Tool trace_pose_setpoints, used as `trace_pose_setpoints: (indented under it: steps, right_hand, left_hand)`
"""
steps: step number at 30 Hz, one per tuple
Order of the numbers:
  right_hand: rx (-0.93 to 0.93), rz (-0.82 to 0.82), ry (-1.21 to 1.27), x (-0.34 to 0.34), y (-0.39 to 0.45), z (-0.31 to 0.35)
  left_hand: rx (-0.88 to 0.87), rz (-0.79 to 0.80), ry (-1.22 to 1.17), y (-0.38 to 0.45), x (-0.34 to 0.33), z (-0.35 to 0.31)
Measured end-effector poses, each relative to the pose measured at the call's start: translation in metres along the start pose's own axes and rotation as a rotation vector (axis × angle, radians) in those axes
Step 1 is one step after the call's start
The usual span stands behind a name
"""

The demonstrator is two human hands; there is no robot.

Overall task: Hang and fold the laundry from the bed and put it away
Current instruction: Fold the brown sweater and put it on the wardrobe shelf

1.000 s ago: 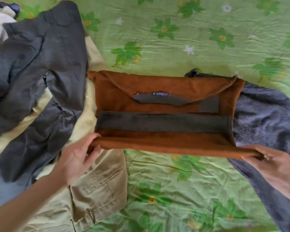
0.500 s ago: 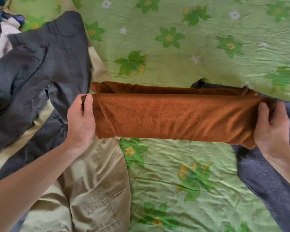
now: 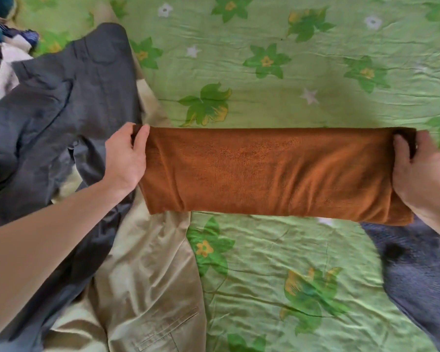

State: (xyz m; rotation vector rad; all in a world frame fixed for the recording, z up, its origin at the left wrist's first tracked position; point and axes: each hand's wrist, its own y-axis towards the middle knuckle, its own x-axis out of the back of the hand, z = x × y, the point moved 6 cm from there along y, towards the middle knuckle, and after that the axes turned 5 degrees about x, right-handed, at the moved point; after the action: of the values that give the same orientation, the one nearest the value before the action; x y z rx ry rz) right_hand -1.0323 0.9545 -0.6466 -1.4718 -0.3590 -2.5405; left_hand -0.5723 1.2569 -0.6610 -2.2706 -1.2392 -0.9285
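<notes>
A rust-brown garment, folded into a long flat band, stretches across the green flowered bedsheet. My left hand grips its left end, fingers curled over the top edge. At the other end my right hand holds the cloth with the thumb tucked into the fold. The band lies level between both hands, its lower edge over the sheet.
Dark grey trousers and beige trousers lie heaped at the left. A blue-grey knitted garment lies at the right under the band's end. More crumpled clothes sit at the far left corner.
Both hands have brought the lower edge of the brown garment up and over, hiding its grey stripe and collar. The folded band has then been pulled out flatter and wider.
</notes>
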Motion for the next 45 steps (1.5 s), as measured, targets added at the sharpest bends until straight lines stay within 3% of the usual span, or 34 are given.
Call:
trace_pose_setpoints:
  steps: [5,14,18,23,26,29,32,34,37,39,40,42,45]
  right_hand:
    - [-0.047,0.054,-0.146,-0.016,0.004,-0.004]
    - [-0.227,0.187,-0.092,-0.016,-0.003,-0.004]
    - [-0.296,0.251,-0.123,-0.015,-0.02,0.001]
    - [-0.129,0.093,-0.085,0.0,-0.017,-0.001]
    - [-0.114,0.065,-0.096,-0.006,-0.005,-0.007]
    - [-0.127,0.08,-0.104,-0.017,-0.002,-0.008]
    - [-0.14,0.096,-0.142,-0.018,-0.003,-0.01]
    - [-0.006,0.033,-0.222,-0.01,-0.002,-0.004]
    - [0.402,0.003,-0.242,-0.016,-0.017,0.028]
    - [0.622,0.166,-0.202,-0.039,-0.036,0.047]
    - [0.65,0.244,-0.238,-0.051,-0.045,0.049]
    - [0.524,0.327,-0.345,-0.065,-0.049,0.029]
    - [0.281,0.312,-0.365,-0.061,-0.049,-0.009]
  left_hand:
    - [-0.041,0.056,0.178,0.025,-0.014,-0.003]
    - [0.332,0.027,0.149,-0.024,-0.021,0.006]
    - [0.214,0.071,0.258,-0.071,-0.031,0.006]
    - [-0.058,-0.02,0.251,-0.052,-0.009,0.006]
    - [-0.124,0.003,0.287,-0.033,-0.003,0.011]
    - [-0.105,0.05,0.341,-0.03,-0.011,0.015]
    - [0.08,0.099,0.368,-0.037,-0.017,0.024]
    - [0.151,0.029,0.347,-0.044,-0.012,0.019]
    - [-0.259,-0.1,0.409,-0.055,-0.018,-0.029]
    - [-0.529,0.027,0.466,-0.059,-0.046,-0.047]
    - [-0.583,0.125,0.52,-0.06,-0.062,-0.046]
    - [-0.559,0.283,0.647,-0.057,-0.083,-0.025]
    - [-0.468,0.289,0.662,-0.052,-0.086,0.005]
